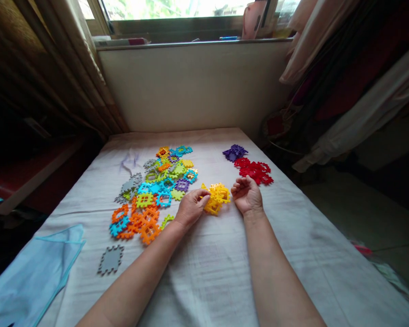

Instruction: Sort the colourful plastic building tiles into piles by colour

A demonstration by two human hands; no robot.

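Several yellow plastic pieces [219, 194] with notched edges lie in a small heap between my hands. My left hand [192, 206] is at the heap's left side, thumb and fingers pinched on a yellow piece. Just right of the heap, my right hand [248, 196] rests palm up with its fingers curled in; whether anything is inside them is hidden. Beyond my right hand are a red pile [255, 171] and a purple pile [235, 152]. A mixed pile has orange pieces [150, 230], blue pieces [163, 198] and green pieces [145, 200], left of my left hand.
A lone grey piece [111, 260] lies near my left forearm on the white sheet [211, 272]. Light blue cloth [37, 268] covers the left front corner. Behind the far edge stands a low wall [191, 86] under a window, with curtains [85, 68] at the left.
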